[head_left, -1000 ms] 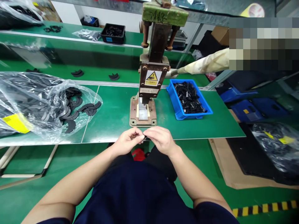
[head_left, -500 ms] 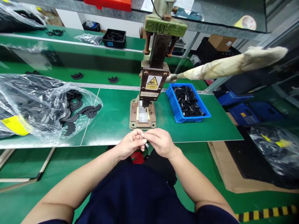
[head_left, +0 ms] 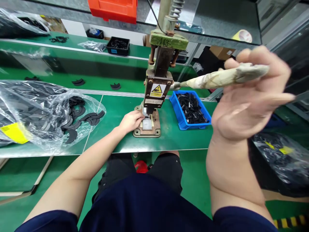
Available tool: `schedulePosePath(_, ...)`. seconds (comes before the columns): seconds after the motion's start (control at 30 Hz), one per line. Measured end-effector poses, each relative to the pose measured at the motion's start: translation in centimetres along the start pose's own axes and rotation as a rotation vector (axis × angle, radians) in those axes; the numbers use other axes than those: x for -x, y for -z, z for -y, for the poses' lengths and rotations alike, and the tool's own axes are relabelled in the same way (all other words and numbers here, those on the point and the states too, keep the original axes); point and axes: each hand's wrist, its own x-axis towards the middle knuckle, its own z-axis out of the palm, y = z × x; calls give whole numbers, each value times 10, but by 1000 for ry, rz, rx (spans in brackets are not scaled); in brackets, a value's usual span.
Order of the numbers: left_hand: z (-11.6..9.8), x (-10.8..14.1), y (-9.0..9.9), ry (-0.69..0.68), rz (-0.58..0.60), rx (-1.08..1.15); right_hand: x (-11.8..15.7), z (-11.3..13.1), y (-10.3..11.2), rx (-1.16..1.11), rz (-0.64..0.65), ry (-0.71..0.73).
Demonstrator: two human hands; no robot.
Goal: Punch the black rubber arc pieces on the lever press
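Observation:
My left hand [head_left: 132, 121] reaches to the base [head_left: 136, 132] of a bench hand press [head_left: 158, 82]. Its fingertips are pinched on a small dark part [head_left: 146, 117], mostly hidden, under the ram and behind a pale block [head_left: 146, 124]. My right hand [head_left: 243, 103] is raised at the press's lever [head_left: 217, 79], which is wrapped in whitish material. The lever crosses in front of the fingers, with the palm below it. The thumb stands apart, and the fingers are not wrapped round the lever; whether they touch it I cannot tell.
Right of the press stands a blue bin [head_left: 180, 114] of small black parts. A clear plastic bag [head_left: 45, 112] with black curved pieces lies on the left. Two curved pieces [head_left: 116, 86] lie farther back. An orange bin [head_left: 113, 9] sits on the overhead shelf.
Both hands were together at the bench's front edge with a small part. My left hand has moved forward under the ram; my right hand has gone up and right to the lever.

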Motion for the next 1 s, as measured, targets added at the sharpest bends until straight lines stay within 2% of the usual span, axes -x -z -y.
schedulePosePath(0.1, -2, -5, 1, -70, 69, -70, -15, 17, -13, -79, 110, 0)
schedulePosePath(0.2, -4, -6, 2, -80, 101, -73, -6, 14, -14, -164, 132, 27)
schedulePosePath(0.3, -5, -6, 2, -75, 98, -50, 22, 3, -5, -117, 227, 74)
schedulePosePath(0.43, -6, -3, 2, -74, 77, -27, 74, -10, 8, 96, 343, 112)
schedulePosePath(0.57, -10, -1, 2, -54, 63, -7, 117, -26, 9, 167, 299, 140)
schedulePosePath(0.73, -12, 9, 8, -11, 32, -5, 133, -37, 2, 151, 196, 169)
schedulePosePath(0.83, 11, 21, 29, 86, 3, -99, 132, -41, 1, 150, 145, 176)
schedulePosePath(1.0, 72, 53, 97, 327, -82, -400, 131, -50, -3, 99, 97, 214)
